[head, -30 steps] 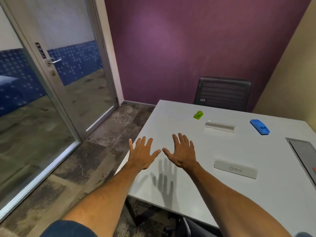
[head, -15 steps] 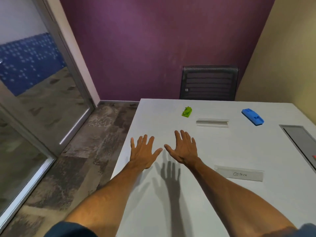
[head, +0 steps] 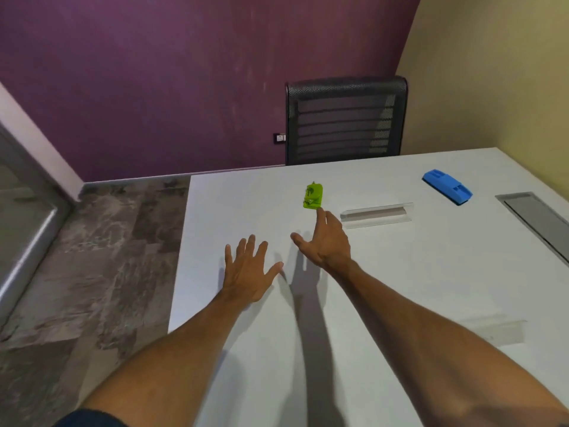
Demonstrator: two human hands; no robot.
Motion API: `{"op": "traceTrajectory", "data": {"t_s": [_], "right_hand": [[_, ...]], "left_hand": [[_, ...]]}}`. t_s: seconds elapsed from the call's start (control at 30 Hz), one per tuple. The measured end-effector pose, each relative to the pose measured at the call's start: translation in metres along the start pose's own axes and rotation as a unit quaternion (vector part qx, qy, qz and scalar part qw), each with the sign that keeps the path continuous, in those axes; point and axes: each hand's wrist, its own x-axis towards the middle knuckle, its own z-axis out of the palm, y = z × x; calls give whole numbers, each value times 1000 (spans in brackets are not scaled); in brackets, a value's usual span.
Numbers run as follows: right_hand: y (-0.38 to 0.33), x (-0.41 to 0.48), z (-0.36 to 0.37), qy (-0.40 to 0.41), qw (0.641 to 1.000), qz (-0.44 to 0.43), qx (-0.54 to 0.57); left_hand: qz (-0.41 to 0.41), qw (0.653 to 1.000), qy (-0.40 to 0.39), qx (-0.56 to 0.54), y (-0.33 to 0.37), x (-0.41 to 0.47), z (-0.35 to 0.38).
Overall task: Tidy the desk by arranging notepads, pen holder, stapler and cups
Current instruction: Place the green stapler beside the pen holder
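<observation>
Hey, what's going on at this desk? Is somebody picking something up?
A person stands at a white desk with both hands out, holding nothing yet. The left hand is spread flat low over the desk. The right hand is stretched forward, open, its fingertips just short of a small green item. A blue item and a clear plastic holder lie further off, untouched.

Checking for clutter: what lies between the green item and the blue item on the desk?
A clear plastic holder, lying slightly off their line, seen in the head view.
</observation>
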Motion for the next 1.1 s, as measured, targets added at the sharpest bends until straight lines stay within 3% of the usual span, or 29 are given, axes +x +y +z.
{"op": "traceTrajectory", "data": {"t_s": [0.3, 0.57, 0.83, 1.1], "right_hand": [[11, 71, 62, 20, 999, 42, 13], [-1, 144, 77, 91, 993, 69, -22], [6, 197, 82, 74, 979, 192, -13], [12, 213, 96, 71, 978, 184, -66]], "left_hand": [[12, 1000, -9, 11, -39, 70, 65], [44, 994, 92, 27, -47, 81, 89], [41, 995, 84, 36, -48, 85, 90], [30, 997, 64, 21, -47, 84, 87]]}}
